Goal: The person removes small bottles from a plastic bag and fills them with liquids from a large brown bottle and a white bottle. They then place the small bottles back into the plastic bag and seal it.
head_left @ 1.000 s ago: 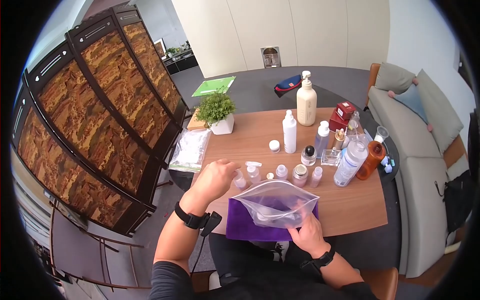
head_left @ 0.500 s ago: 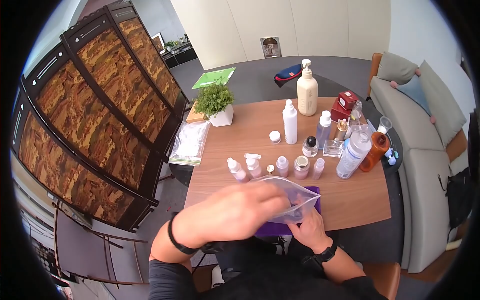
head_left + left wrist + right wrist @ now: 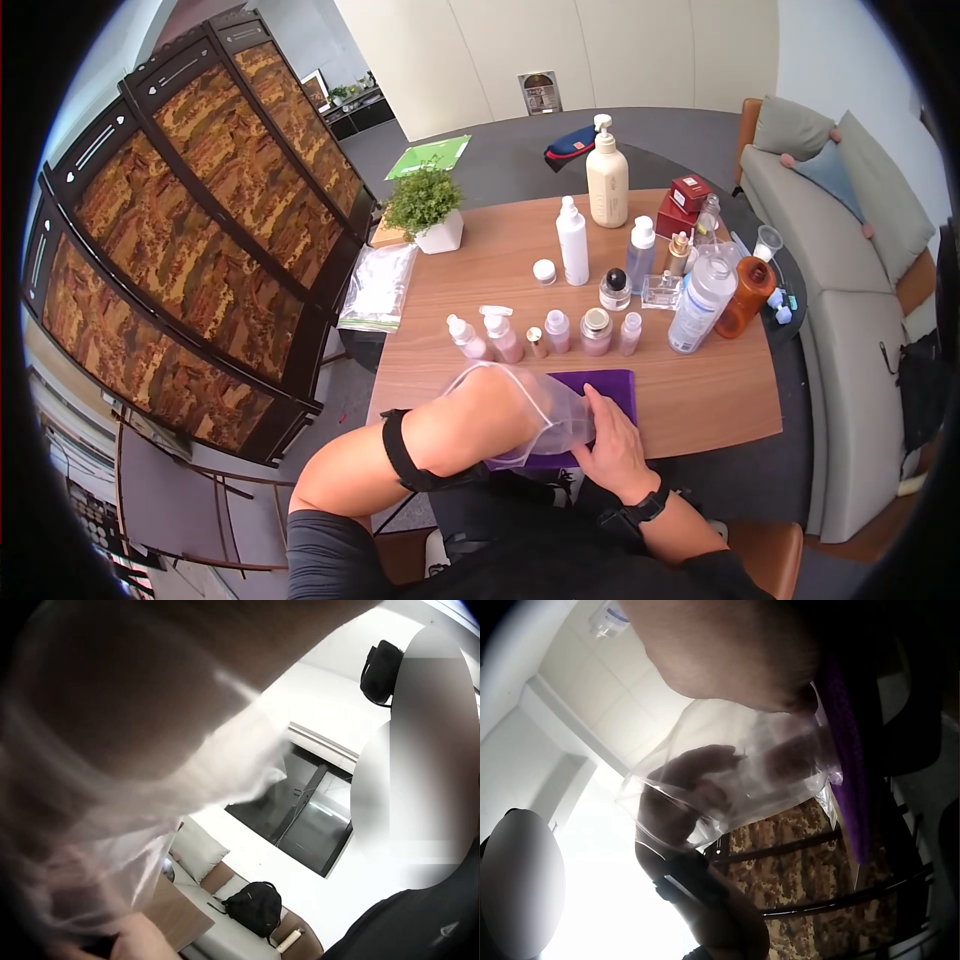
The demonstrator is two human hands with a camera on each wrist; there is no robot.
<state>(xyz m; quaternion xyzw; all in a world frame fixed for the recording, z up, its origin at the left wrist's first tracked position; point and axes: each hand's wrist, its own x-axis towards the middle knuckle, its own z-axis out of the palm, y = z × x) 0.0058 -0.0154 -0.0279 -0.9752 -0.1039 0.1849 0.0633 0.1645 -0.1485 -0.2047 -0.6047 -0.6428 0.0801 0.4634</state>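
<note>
A clear zip-top plastic bag [image 3: 568, 418] lies over the purple mat [image 3: 612, 386] at the table's near edge. My left hand [image 3: 495, 405] reaches in through its mouth, past the wrist in the head view. Seen through the film in the right wrist view, the fingers of that left hand [image 3: 682, 799] are spread apart, with no thing visible between them. Outside the bag, my right hand [image 3: 615, 450] grips its right end between thumb and fingers. A blurred pinkish shape [image 3: 787, 761] shows through the plastic beside the right hand.
Beyond the bag stands a row of small pink bottles [image 3: 505, 340] and a jar [image 3: 596, 330]. Behind are a white spray bottle [image 3: 573, 245], a cream pump bottle [image 3: 606, 185], and a large clear bottle [image 3: 700, 310]. Another plastic bag [image 3: 378, 285] lies at the left.
My left hand has moved from beside the small bottles into the bag's mouth. The bag has tipped toward the left, and my right hand has shifted over its right end.
</note>
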